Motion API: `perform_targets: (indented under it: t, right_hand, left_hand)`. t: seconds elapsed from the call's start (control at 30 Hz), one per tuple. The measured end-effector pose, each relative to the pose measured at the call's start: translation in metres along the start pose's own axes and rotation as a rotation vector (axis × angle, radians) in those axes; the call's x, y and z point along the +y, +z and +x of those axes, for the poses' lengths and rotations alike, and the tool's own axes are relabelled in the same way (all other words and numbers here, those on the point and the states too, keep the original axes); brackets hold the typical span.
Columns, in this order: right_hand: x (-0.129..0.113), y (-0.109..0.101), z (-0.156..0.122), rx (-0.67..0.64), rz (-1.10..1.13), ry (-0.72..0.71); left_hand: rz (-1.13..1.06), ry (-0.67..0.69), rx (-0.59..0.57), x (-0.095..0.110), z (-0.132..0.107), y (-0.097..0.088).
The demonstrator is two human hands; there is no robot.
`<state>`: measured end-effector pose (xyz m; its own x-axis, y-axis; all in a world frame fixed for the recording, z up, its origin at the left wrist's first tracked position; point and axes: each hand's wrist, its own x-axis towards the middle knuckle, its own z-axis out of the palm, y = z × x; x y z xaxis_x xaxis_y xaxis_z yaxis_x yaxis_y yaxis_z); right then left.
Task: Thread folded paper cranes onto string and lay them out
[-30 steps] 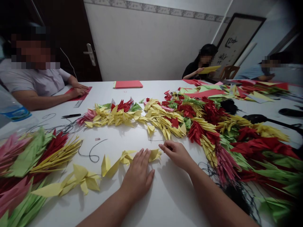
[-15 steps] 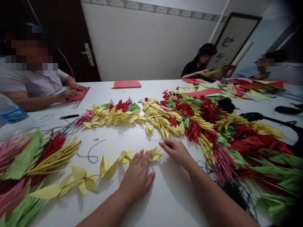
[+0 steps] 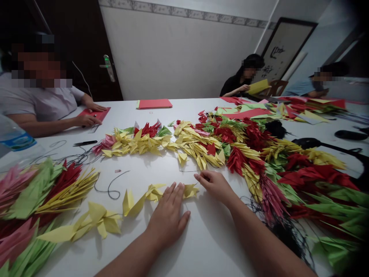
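Flat over a row of yellow folded paper cranes [image 3: 134, 204] rests my left hand [image 3: 169, 209], its fingers stretched out. One yellow crane [image 3: 190, 190] shows just past its fingertips. My right hand [image 3: 215, 186] is closed in a pinch to the right of that crane, at the black string [image 3: 188, 171]; the fingertips partly hide the hold. More yellow cranes [image 3: 96, 219] lie loosely spread to the left. A curled length of black cord [image 3: 111, 192] lies beyond them on the white table [image 3: 152, 163].
Bundled red, yellow, green and pink cranes [image 3: 245, 142] fill the right side; another bundle [image 3: 52, 192] lies left. A black pen-like tool [image 3: 85, 143], a plastic bottle [image 3: 17, 140] and red paper [image 3: 154, 104] are farther off. Three people sit around the table, two handling paper.
My hands hold nearly the same pose. The person at the back right has raised a yellow sheet; the person at left has shifted a hand on the red paper.
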<state>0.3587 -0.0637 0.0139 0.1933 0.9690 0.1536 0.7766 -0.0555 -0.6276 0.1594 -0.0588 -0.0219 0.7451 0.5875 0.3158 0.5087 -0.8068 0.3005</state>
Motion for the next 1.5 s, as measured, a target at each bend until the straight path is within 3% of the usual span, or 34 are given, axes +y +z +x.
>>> perform_targets:
  t: [0.57, 0.77, 0.83, 0.93, 1.0, 1.07, 1.13, 1.3, 1.5]
  right_hand:
    - [-0.007, -0.003, -0.001, -0.006, -0.006, 0.013]
    - [-0.005, -0.003, 0.000, -0.025, -0.016, 0.024]
    - [-0.003, -0.002, 0.000, -0.033, -0.001, 0.029]
    - [-0.002, -0.001, -0.001, -0.033, 0.046, 0.025]
    - [-0.004, -0.001, -0.003, -0.042, 0.062, 0.011]
    - [-0.007, -0.002, -0.004, -0.069, 0.063, 0.001]
    - [-0.011, -0.003, -0.006, -0.093, 0.063, -0.009]
    - [-0.018, -0.001, -0.009, -0.126, 0.080, -0.037]
    - [-0.011, 0.001, -0.004, -0.073, 0.043, -0.043]
  left_hand:
    - [0.055, 0.025, 0.011, 0.000, -0.001, 0.002]
    - [-0.028, 0.073, 0.129, 0.004, 0.001, -0.007]
    - [-0.114, 0.138, 0.232, 0.007, 0.002, -0.016]
    - [-0.228, 0.383, 0.320, 0.014, 0.002, -0.027]
    - [-0.230, 0.560, 0.233, 0.019, 0.001, -0.028]
    - [-0.188, 0.650, 0.100, 0.022, 0.000, -0.026]
    - [-0.144, 0.656, 0.024, 0.022, -0.001, -0.022]
    - [-0.063, 0.619, -0.019, 0.020, -0.003, -0.019]
    - [0.144, 0.589, -0.133, 0.037, -0.013, -0.046]
